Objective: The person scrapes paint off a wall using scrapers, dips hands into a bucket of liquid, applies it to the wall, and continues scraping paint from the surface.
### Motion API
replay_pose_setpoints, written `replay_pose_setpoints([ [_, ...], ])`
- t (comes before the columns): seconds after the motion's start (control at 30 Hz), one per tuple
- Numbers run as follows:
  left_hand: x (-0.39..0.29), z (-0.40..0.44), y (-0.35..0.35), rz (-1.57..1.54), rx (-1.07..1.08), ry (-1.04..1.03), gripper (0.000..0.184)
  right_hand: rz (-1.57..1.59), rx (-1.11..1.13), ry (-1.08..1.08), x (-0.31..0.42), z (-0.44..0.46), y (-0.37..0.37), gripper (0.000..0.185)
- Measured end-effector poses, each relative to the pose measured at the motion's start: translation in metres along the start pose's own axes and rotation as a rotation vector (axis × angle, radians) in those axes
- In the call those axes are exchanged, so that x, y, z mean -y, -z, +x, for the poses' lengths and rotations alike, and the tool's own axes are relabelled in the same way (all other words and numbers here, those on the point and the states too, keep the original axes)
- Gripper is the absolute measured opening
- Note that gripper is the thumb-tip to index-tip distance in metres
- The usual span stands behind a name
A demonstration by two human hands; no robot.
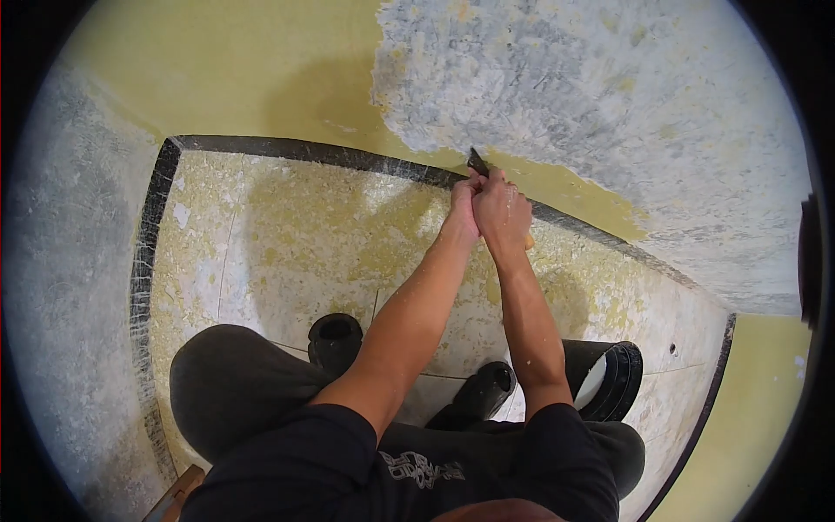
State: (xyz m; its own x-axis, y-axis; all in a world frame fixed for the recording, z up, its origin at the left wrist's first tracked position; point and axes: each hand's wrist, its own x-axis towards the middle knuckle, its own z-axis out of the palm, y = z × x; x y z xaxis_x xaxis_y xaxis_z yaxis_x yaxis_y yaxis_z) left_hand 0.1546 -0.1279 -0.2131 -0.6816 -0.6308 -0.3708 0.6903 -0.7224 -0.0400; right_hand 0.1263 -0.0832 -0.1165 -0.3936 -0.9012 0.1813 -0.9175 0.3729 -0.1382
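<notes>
Clasping a dark, flat-bladed scraper [477, 163], the right hand [506, 209] and left hand [464, 207] are pressing together; it is jutting beyond them, against a rough grey wall [557, 104] patched with yellow paint [591, 197].

The head camera looks forward and down (quite near) at the wall [557, 96].
</notes>
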Motion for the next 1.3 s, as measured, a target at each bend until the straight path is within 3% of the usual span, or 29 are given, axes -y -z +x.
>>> replay_pose_setpoints([
  [0.07,-0.006,0.012,0.018,-0.021,0.018,-0.037,0.029,0.036,0.058,0.084,0.011,0.004,0.003,0.028],
  [0.13,-0.025,0.004,0.016,-0.057,0.671,-0.133,0.028,0.048,0.038,0.132,0.019,0.007,-0.011,0.029],
  [0.17,-0.031,-0.014,0.005,0.009,0.084,-0.146,0.027,0.067,0.021,0.171,0.023,0.011,-0.018,0.03],
  [0.27,-0.034,-0.005,0.016,0.005,-0.052,-0.085,0.026,0.089,0.025,0.08,0.031,0.0,-0.011,0.024],
  [0.37,-0.015,0.003,0.02,0.044,-0.071,-0.001,0.028,0.057,0.074,-0.045,0.021,-0.006,-0.003,0.028],
  [0.47,-0.009,-0.023,-0.018,0.045,-0.097,-0.005,0.029,0.026,0.073,-0.051,0.012,-0.004,-0.002,0.028],
  [0.5,-0.012,-0.009,-0.001,0.046,-0.093,-0.007,0.029,0.026,0.069,-0.049,0.013,-0.002,-0.002,0.028],
  [0.57,-0.018,0.028,0.051,-0.081,0.149,0.096,0.029,0.017,0.023,0.019,0.017,-0.002,-0.007,0.023],
  [0.6,-0.022,0.022,0.045,-0.078,0.147,0.097,0.029,0.019,0.023,0.016,0.021,0.0,-0.012,0.023],
  [0.67,-0.031,-0.01,0.016,0.022,-0.054,-0.072,0.029,0.058,0.081,0.074,0.028,0.003,-0.023,0.025],
  [0.83,-0.036,-0.009,0.015,-0.018,0.012,-0.078,0.022,0.071,0.092,0.108,0.033,0.004,-0.016,0.027],
  [0.9,-0.02,-0.009,0.004,0.023,-0.076,0.037,0.02,0.053,0.071,0.002,0.024,-0.002,-0.005,0.027],
  [1.0,0.006,0.014,0.018,0.014,-0.002,-0.003,0.019,-0.006,0.094,-0.04,-0.002,-0.002,0.004,0.028],
  [1.17,-0.007,-0.005,0.004,0.037,-0.077,-0.066,0.022,0.002,0.059,0.054,0.014,0.006,-0.005,0.024],
  [1.23,-0.028,-0.014,0.012,-0.04,0.079,-0.093,0.027,0.002,0.072,0.142,0.029,0.009,-0.025,0.022],
  [1.3,-0.039,-0.007,0.022,-0.04,0.046,-0.091,0.027,0.025,0.017,0.181,0.033,0.009,-0.032,0.021],
])
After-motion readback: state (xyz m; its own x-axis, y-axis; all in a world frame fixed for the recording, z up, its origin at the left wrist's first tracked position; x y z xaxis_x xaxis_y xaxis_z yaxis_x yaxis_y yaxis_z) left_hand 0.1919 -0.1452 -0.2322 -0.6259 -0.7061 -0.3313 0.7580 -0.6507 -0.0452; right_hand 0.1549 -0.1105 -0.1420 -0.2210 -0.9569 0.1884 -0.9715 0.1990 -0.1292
